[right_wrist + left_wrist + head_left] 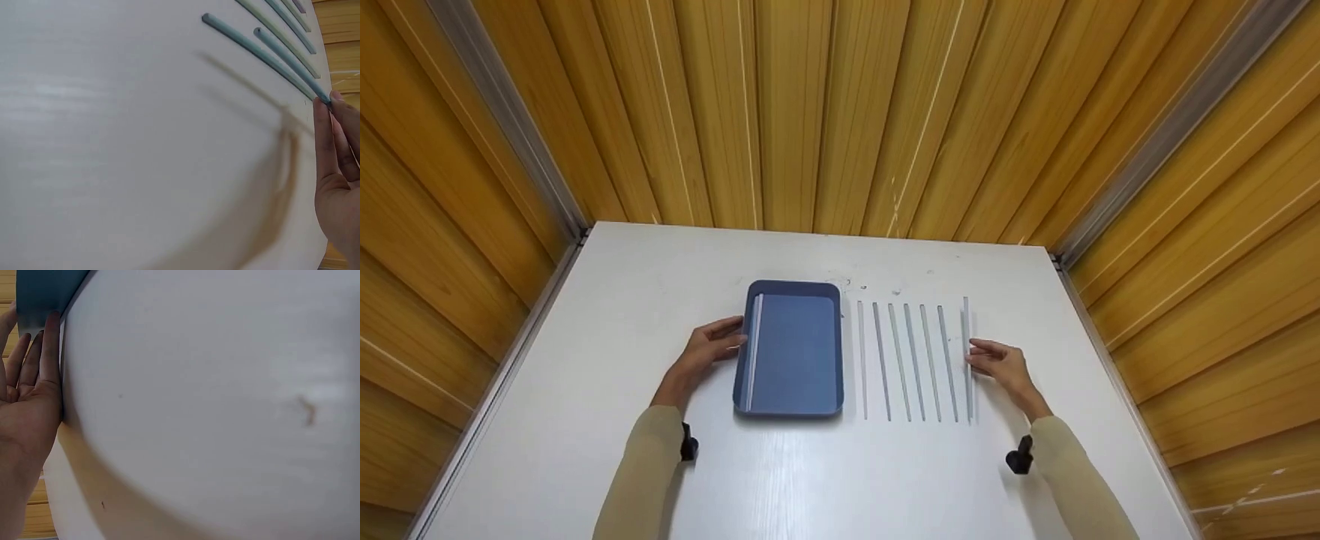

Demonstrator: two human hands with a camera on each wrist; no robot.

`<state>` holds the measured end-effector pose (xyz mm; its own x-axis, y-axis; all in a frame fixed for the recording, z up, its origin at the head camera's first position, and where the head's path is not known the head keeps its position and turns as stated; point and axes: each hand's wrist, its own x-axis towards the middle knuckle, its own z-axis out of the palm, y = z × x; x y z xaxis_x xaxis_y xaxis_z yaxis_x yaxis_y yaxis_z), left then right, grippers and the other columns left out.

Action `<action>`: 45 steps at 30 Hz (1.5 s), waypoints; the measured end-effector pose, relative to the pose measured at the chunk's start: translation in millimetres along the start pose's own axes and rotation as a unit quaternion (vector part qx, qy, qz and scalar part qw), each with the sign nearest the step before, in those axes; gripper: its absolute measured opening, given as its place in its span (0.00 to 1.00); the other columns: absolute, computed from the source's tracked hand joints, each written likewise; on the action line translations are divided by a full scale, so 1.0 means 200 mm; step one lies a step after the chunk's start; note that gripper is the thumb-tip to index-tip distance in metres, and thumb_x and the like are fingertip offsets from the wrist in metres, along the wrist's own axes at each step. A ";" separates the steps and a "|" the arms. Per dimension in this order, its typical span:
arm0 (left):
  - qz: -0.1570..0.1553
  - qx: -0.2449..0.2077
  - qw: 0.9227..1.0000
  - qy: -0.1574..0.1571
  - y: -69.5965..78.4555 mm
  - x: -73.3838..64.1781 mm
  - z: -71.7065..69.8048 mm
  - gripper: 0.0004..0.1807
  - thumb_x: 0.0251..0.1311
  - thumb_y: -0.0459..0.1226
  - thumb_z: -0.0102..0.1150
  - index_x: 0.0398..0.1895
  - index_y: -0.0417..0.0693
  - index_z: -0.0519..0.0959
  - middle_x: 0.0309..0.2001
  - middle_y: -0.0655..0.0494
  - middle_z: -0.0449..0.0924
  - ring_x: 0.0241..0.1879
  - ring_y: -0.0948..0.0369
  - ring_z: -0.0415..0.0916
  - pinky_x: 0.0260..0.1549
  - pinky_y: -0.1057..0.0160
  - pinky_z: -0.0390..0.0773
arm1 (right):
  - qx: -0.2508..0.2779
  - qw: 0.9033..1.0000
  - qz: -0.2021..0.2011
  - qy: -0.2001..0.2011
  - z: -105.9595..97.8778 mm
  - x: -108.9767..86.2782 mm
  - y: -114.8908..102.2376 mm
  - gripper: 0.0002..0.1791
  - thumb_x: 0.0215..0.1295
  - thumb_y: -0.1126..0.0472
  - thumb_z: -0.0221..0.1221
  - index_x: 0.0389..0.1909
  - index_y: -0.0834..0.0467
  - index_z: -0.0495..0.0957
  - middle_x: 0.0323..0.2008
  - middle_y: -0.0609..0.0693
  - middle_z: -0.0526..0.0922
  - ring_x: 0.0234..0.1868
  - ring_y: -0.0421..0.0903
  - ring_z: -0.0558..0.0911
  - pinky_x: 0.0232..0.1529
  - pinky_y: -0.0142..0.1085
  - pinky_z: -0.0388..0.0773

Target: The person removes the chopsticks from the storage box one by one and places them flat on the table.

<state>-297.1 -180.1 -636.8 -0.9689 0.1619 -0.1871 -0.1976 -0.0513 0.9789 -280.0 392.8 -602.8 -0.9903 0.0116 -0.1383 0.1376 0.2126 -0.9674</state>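
A blue rectangular tray (pixel 802 411) lies on the white table, its long side pointing away from me. My left hand (pixel 709 347) touches the tray's left side with fairly straight fingers; in the left wrist view the fingertips (pixel 52 323) meet the tray wall (pixel 48 292). Inside the tray, along its left wall, lies at least one pale straw (pixel 754 352). To the right, my right hand (pixel 1001 365) pinches a light-blue straw (pixel 287 56) between thumb and fingers, tilted above the table in the right wrist view.
Between the tray and my right hand, several pale straws (pixel 915 360) lie side by side in a row on the table (pixel 795 480). Small dark marks dot the surface behind them. Wood-patterned walls (pixel 787 112) stand at the back and both sides.
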 end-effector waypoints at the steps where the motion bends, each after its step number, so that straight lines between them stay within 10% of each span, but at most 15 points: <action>1: -0.001 -0.001 1.000 0.001 0.00 0.00 0.00 0.35 0.64 0.34 0.68 0.73 0.38 0.68 0.72 0.38 0.69 0.54 0.67 0.82 0.54 0.65 0.84 | -0.003 1.000 0.004 0.004 -0.01 0.00 0.00 0.28 0.64 0.73 0.66 0.64 0.77 0.72 0.43 0.55 0.88 0.37 0.34 0.88 0.44 0.27 0.87; 18: -0.015 0.018 1.000 0.011 0.00 0.00 0.00 0.35 0.64 0.36 0.69 0.74 0.40 0.68 0.73 0.39 0.69 0.54 0.67 0.81 0.55 0.64 0.84 | -0.056 0.997 0.040 0.023 -0.07 -0.05 0.05 0.26 0.64 0.72 0.66 0.62 0.76 0.74 0.47 0.60 0.89 0.37 0.32 0.88 0.42 0.26 0.87; 45: -0.003 0.018 1.000 0.008 -0.01 0.01 0.01 0.34 0.64 0.33 0.68 0.73 0.38 0.69 0.72 0.38 0.70 0.57 0.63 0.81 0.54 0.65 0.85 | -0.126 0.986 -0.017 0.108 0.11 0.00 0.07 0.17 0.59 0.70 0.71 0.49 0.73 0.84 0.38 0.62 0.90 0.29 0.30 0.84 0.33 0.19 0.82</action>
<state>-297.4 -177.3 -638.4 -0.9702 0.1457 -0.1938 -0.1979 -0.0144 0.9801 -278.3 374.3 -621.0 -0.9788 0.2024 -0.0326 0.1230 0.4526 -0.8832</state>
